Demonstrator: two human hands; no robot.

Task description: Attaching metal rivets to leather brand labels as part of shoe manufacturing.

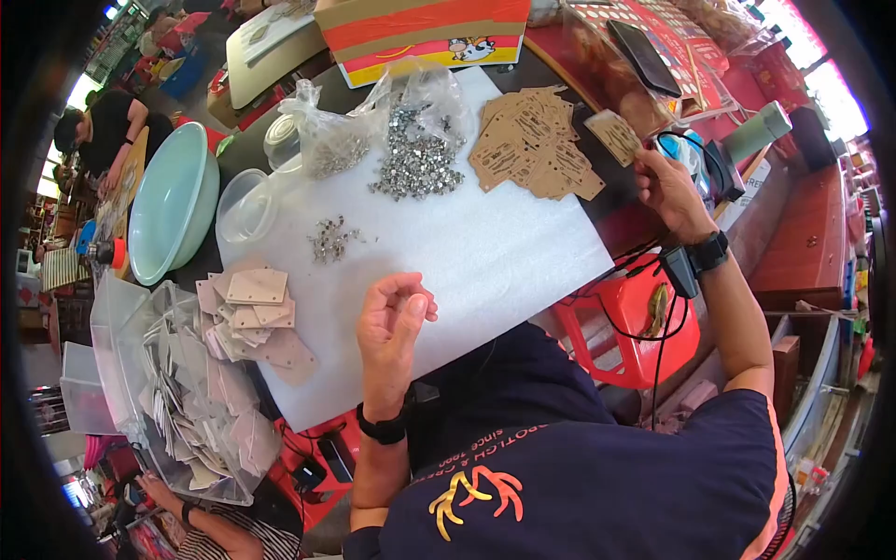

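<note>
My right hand (670, 191) reaches out at the right and pinches a thin brown cut-out board (613, 137) with dark markings. It is just right of a pile of similar brown boards (534, 140) on the table. My left hand (394, 322) hovers over the near part of the white foam sheet (476, 252), its fingers curled in toward the thumb. Whether anything small sits in those fingers cannot be made out. Beyond that hand lies a small scatter of metal pieces (333, 240). Many more small metal pieces (418, 159) spill from a clear plastic bag (425, 89).
Pale flat boards (257, 313) are stacked at the sheet's left edge, beside a clear bin (201, 401) of more. A pale green basin (173, 203) and clear lid (247, 205) stand left. Behind are a carton (425, 42) and phone (644, 58); a red stool (625, 331) is at right.
</note>
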